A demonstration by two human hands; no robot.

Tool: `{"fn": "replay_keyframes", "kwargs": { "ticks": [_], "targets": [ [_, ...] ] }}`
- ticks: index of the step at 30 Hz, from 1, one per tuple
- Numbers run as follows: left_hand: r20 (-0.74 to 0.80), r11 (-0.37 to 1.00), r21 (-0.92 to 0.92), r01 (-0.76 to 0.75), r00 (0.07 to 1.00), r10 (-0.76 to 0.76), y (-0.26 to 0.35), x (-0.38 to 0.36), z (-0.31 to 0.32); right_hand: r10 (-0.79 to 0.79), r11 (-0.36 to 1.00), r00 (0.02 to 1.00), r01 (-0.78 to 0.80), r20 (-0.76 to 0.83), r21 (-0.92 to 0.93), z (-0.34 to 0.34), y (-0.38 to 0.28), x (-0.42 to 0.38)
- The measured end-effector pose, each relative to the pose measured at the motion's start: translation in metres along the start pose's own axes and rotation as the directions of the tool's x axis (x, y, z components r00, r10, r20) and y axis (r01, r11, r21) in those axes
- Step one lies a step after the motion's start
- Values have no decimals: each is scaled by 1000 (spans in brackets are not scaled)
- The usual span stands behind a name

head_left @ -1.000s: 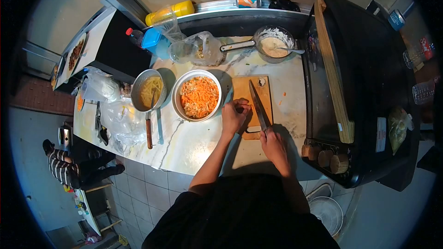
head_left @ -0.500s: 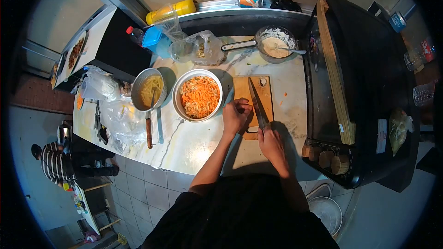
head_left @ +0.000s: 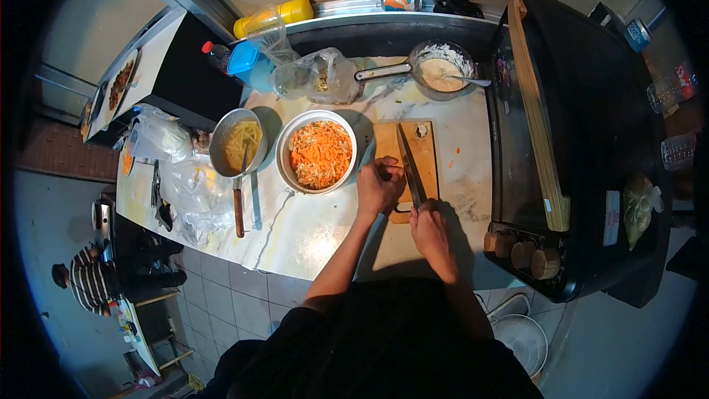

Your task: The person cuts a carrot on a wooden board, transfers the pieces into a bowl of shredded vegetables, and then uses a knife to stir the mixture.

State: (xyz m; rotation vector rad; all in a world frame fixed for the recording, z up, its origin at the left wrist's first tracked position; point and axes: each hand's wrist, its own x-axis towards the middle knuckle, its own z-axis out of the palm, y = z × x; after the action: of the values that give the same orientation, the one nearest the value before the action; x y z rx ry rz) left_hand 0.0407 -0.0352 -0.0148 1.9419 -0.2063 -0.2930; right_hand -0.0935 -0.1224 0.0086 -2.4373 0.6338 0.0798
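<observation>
My right hand (head_left: 431, 230) is wrapped round the handle of a large kitchen knife (head_left: 410, 166), whose blade points away from me over a wooden cutting board (head_left: 424, 149). At the board's left edge, beside the blade, my left hand (head_left: 378, 183) has its fingers curled together. Whatever they may be pinching is hidden or too small to name. A small pale scrap (head_left: 422, 130) lies at the board's far end. Left of my left hand stands a white bowl (head_left: 279, 157) full of shredded orange and pale vegetables (head_left: 320, 154).
A saucepan (head_left: 216, 149) with pale strips and a spoon stands farther left, near plastic bags (head_left: 193, 196). At the back are a pan (head_left: 467, 50) of batter and a bag (head_left: 325, 77). A black oven (head_left: 591, 148) borders the right. Another person (head_left: 92, 281) stands far left.
My right hand and the knife have shifted slightly to the left, while my left hand stays almost in place. The person in the background leans farther down.
</observation>
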Motion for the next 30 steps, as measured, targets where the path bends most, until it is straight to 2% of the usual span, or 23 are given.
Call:
{"fn": "replay_keyframes", "kwargs": {
  "ticks": [3, 5, 7, 12, 18, 22, 25, 28, 30],
  "targets": [
    [-5, 1000, -6, -14, 1000, 14, 5, -2, -1, -37, 998, 996, 33, -76, -46, 13, 5, -3],
    [-6, 999, 0, 34, 999, -34, 10, -3, -1, -24, 998, 998, 20, -55, -64, 13, 5, -2],
    [-7, 1000, 0, 25, 1000, -25, 10, -3, -1, -13, 997, 999, 10, -33, -82, 13, 2, -3],
    [-7, 1000, -6, 2, 1000, -2, 8, -2, -1, -41, 958, 996, 18, -76, -285, 20, -3, -6],
    [-9, 999, 38, 9, 1000, -9, 7, -1, 0, -43, 932, 997, 15, -70, -361, 38, 5, -3],
    [-24, 999, 26, -19, 1000, 20, 10, -3, -1, -27, 951, 998, 11, -49, -308, 25, 4, -9],
    [-23, 999, 39, -33, 999, 34, 9, -3, 0, 59, 951, 998, -53, 8, -303, 17, 6, -17],
    [14, 998, 64, -11, 1000, 10, 10, -3, -1, -1, 961, 999, -13, -51, -277, 11, 10, -19],
    [47, 998, 66, 16, 999, -19, 10, -2, -2, 52, 992, 997, -46, 51, -117, 5, 11, -14]
  ]
}}
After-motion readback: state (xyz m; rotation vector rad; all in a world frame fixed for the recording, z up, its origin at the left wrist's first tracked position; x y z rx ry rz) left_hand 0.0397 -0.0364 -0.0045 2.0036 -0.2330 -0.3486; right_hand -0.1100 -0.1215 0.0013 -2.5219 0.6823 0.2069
